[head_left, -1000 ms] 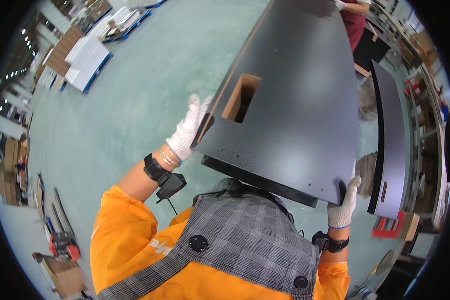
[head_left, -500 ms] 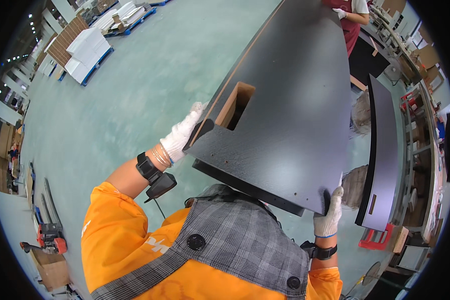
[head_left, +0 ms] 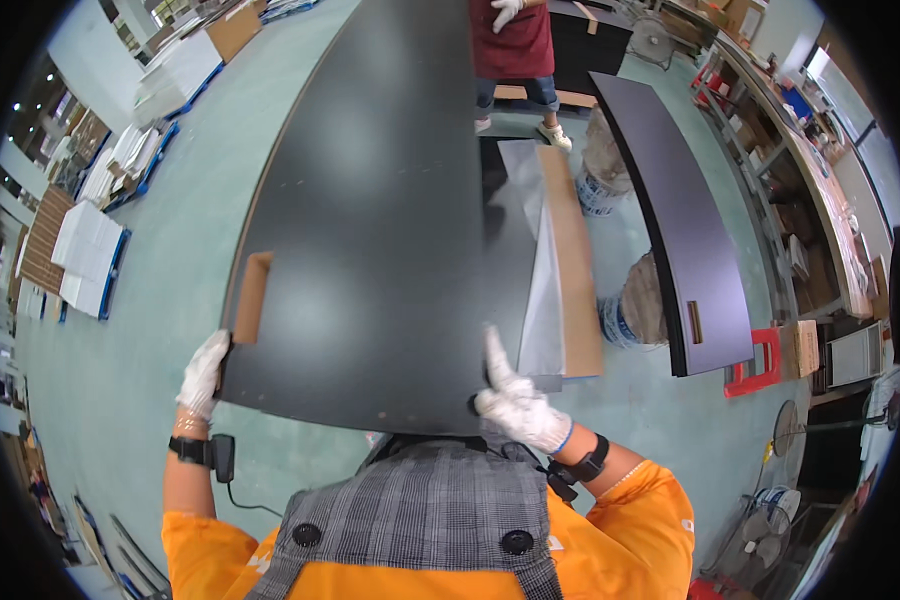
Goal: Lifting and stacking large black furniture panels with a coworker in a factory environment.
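A large dark panel [head_left: 370,220] stretches away from the person's waist, its near end just in front of the plaid bib [head_left: 420,500] and its far end running out of view at the top. Near its left edge is an oblong slot [head_left: 253,297] with bare brown walls. The left hand [head_left: 205,372], in a white glove, touches the left edge close to the near corner, its fingers together and reaching forward; the panel hides their tips, so how tightly they close cannot be told. The right hand [head_left: 522,408], gloved alike, lies against the right edge near the other corner, partly open, with the forefinger stretched forward; whether the rest grips the panel cannot be told. Lower down, to the right of the panel, a white sheet [head_left: 543,310] lies alongside a brown strip [head_left: 571,270]. Farther right, a narrower panel [head_left: 685,220] with a small slot of its own lies above two covered buckets [head_left: 618,325], and a red stool [head_left: 755,365] stands by its near end. Beyond these, a long workbench [head_left: 780,130] follows the right side. A co-worker in a dark red apron [head_left: 510,45] stands beside the panel's far part, a gloved hand [head_left: 507,12] raised before the body.
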Available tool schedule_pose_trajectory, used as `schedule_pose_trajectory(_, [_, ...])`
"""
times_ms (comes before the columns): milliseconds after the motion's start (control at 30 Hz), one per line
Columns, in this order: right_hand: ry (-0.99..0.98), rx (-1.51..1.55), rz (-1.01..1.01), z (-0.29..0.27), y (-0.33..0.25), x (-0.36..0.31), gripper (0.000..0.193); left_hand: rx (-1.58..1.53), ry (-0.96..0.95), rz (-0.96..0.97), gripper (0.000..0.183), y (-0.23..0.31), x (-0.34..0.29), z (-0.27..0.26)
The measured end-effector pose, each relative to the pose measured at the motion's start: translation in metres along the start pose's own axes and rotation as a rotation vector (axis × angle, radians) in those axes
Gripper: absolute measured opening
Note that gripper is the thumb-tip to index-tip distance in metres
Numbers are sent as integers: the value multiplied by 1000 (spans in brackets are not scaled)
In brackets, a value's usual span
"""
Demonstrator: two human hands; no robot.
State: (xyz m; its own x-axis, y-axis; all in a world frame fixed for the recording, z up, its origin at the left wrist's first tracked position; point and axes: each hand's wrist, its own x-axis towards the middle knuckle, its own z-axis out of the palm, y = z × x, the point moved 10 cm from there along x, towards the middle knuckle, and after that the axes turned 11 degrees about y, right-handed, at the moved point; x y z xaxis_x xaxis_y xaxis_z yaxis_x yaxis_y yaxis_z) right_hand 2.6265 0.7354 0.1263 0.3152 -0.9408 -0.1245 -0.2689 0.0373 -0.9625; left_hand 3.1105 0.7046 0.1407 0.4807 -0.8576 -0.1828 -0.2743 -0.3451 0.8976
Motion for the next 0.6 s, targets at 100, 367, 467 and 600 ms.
schedule_pose_trajectory(100, [-197, 44, -86, -9, -2, 6, 93, 480, 148, 167, 53, 16, -14, -12])
schedule_pose_trajectory(367, [-340, 197, -230, -38, 24, 4, 68, -107, 362, -246, 72, -64, -120, -35])
schedule_pose_trajectory(467, [-457, 613, 167, -53, 92, -21, 51, -145, 466, -268, 75, -91, -167, -36])
schedule_pose_trajectory(600, [-50, 426, 524, -147, 216, -75, 49, -184, 384, -308, 72, -127, -238, 6])
